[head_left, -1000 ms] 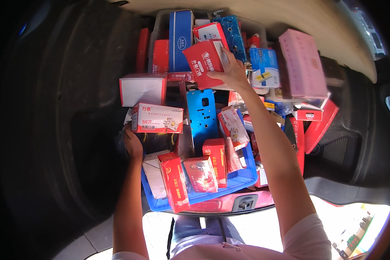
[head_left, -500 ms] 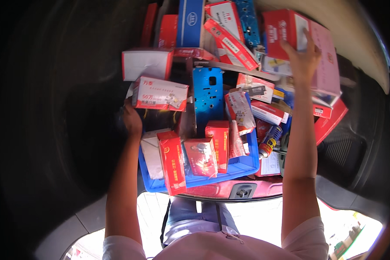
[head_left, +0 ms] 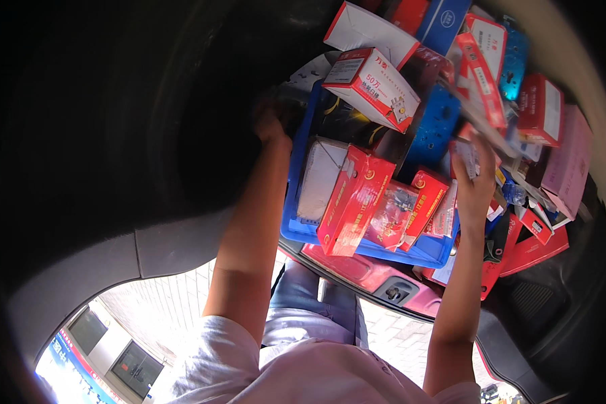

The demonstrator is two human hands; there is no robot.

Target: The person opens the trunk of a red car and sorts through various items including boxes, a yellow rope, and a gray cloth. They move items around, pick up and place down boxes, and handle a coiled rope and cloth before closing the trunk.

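A blue plastic crate (head_left: 421, 258) full of boxes sits in a vehicle's boot. My left hand (head_left: 271, 123) is beside its left rim in deep shadow, its fingers blurred and mostly hidden. Near it, a white-and-red carton (head_left: 377, 84) lies tilted over the crate's far left part. My right hand (head_left: 477, 178) is at the crate's right side, thumb and fingers around a small red-and-white box (head_left: 466, 156). Left of that hand stands a shiny blue metal plate (head_left: 434, 128). Red boxes (head_left: 360, 202) and a dusty white box (head_left: 320, 178) fill the near part.
Beyond the crate are a white carton (head_left: 370, 34), a long blue box (head_left: 444, 23) and a slim red box (head_left: 481, 81). A red box (head_left: 541, 111) and a pink carton (head_left: 567, 158) lie at right. The pink boot sill (head_left: 343, 269) runs along the near side.
The view has turned, shifting the crate rightward. My right hand has come back from the red box by the pink carton to the small box in the crate. My left hand stays at the left rim.
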